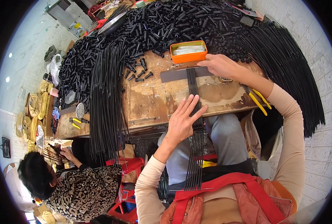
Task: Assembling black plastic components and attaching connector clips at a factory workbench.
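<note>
A flat row of thin black rods [193, 86] runs from the table over my lap. My left hand [181, 121] lies on the row with its fingers stretched out and a little apart. Across the rods' far ends is a dark flat strip [173, 75]. My right hand [222, 67] is at the strip's right part, just below an orange tin [188, 58] of thin silvery pieces. Its fingers are drawn together in a pinch; whatever is between them is too small to make out. At the lap end, a thin metal wire [207, 189] crosses the rods.
Black tubular parts [196, 22] are heaped along the table's back. Bundles of black rods hang over the edge at left [108, 100] and right [285, 56]. Yellow-handled pliers [257, 102] lie by my right forearm. A co-worker [80, 186] sits at the left, holding rods.
</note>
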Available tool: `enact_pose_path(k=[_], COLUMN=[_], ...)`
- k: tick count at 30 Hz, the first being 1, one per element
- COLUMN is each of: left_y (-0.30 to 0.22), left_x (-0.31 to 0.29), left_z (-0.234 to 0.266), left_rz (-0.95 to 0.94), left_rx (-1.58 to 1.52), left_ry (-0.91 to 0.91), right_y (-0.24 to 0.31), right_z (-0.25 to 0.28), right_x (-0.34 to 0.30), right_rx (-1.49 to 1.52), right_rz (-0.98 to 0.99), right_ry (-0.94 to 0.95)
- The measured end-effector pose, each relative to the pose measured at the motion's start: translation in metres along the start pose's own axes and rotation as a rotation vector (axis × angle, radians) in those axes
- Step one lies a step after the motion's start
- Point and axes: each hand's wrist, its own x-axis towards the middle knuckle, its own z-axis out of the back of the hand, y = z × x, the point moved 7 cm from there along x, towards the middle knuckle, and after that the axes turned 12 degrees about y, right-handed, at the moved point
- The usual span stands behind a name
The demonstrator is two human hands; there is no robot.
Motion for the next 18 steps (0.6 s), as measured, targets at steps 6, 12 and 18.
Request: enact_pose_path(k=[6, 12, 18], left_y=[0.0, 0.0, 0.0], left_x=[0.0, 0.0, 0.0], left_z=[-0.001, -0.001, 0.0], left_rz=[-0.003, -0.002, -0.001], left_rx=[0.0, -0.001, 0.009], left_ry=[-0.017, -0.017, -0.015], right_y=[0.003, 0.004, 0.004], right_z=[0.0, -0.001, -0.002], right_x=[0.006, 0.01, 0.01], right_rx=[-0.006, -0.02, -0.018], right_rz=[-0.043, -0.025, -0.036], right_ry=[0.048, 0.064, 0.061])
